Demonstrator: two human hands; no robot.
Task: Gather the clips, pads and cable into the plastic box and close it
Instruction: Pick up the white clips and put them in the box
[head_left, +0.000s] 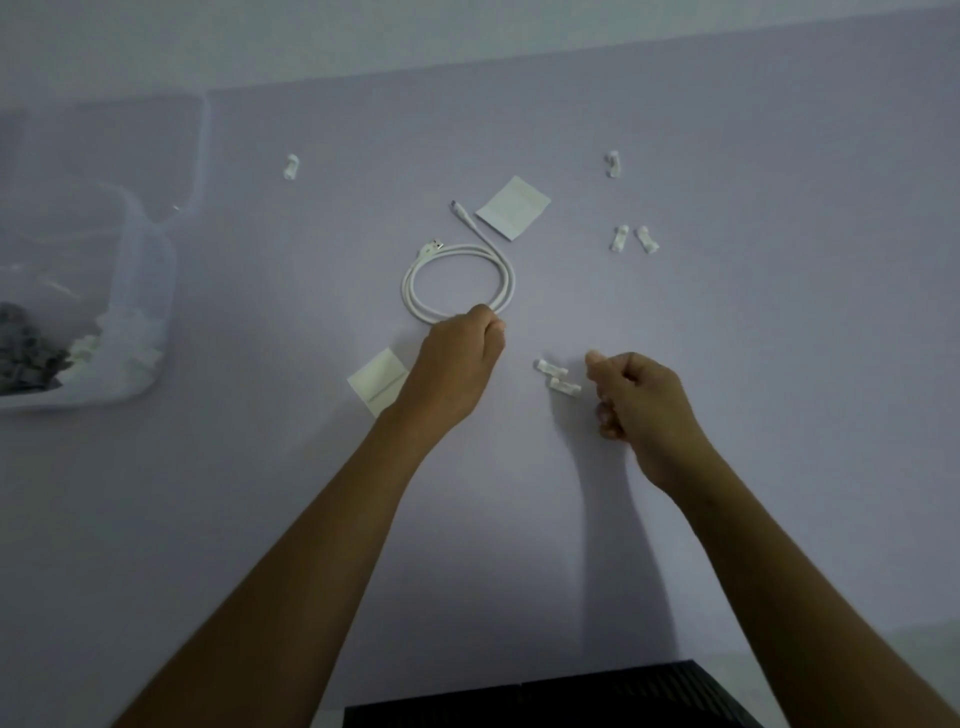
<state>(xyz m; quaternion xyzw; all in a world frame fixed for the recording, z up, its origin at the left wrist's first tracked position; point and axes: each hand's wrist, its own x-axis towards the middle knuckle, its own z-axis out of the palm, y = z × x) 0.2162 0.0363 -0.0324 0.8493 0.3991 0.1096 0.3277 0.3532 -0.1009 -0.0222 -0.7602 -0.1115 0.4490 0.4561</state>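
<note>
Head view over a lilac table (727, 519). Far left, an open clear plastic box (150, 291). Left hand (457, 364) gripping the near edge of a coiled white cable (409, 286) mid-table. Right hand (644, 405), fingers curled, hold impossible to tell, just beside two clips (556, 376). Two square pads (514, 208) near the cable.

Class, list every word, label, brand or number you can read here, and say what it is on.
None can be read.
Faint marks on the upper pad and the lower pad are too blurred.
The cable, clips and plastic box show no lettering.
</note>
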